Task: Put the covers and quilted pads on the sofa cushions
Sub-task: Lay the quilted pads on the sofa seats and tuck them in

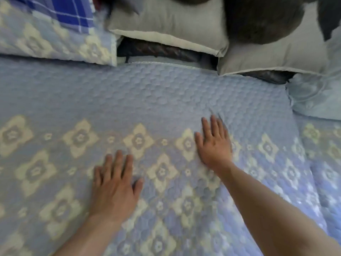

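A blue quilted pad point(147, 93) with cream flower motifs lies spread over the sofa seat and fills most of the view. My left hand point(115, 183) lies flat on it near the middle, fingers straight and slightly spread. My right hand point(215, 143) presses flat on the pad a little farther back and to the right, its fingertips blurred. Two plain grey cushions point(166, 21) lean at the back of the seat. A cushion in a matching quilted flower cover point(55, 43) stands at the back left.
A dark leather strip of sofa point(162, 48) shows between the pad's back edge and the grey cushions. Another pale blue quilted piece point(317, 97) lies at the right. A second pad section point(324, 163) continues on the right. Blue checked fabric point(64, 12) sits top left.
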